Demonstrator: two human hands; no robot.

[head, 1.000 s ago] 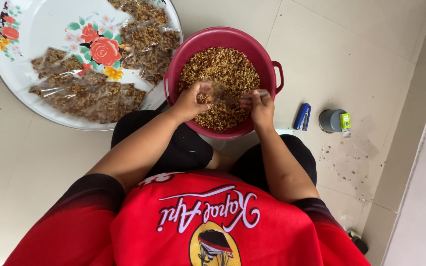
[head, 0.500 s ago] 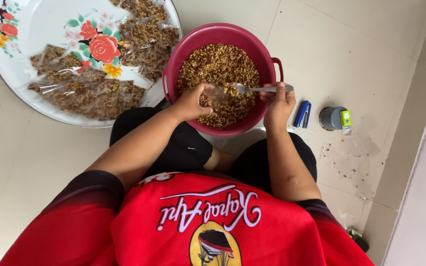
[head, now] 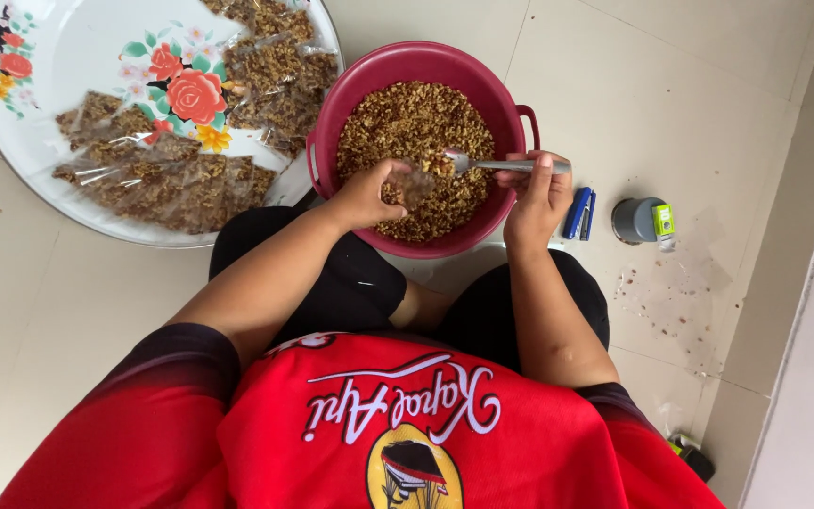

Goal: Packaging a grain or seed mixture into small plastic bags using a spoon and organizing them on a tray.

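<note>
A: Count?
B: One maroon bowl (head: 332, 123) of brown mix (head: 407, 123), one floral tray (head: 68, 57) with several filled packets (head: 171, 184).
A: Hands?
B: Right hand (head: 537, 198) grips one spoon (head: 492, 165) over the bowl; left hand (head: 369, 193) pinches one clear bag (head: 414, 184).

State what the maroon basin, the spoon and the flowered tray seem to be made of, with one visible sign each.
Maroon basin: likely plastic, matte, with moulded side handles.
Spoon in the right hand: metal, grey and shiny.
Flowered tray: probably enamelled metal, glossy white with a thin dark rim; melamine is possible.
</note>
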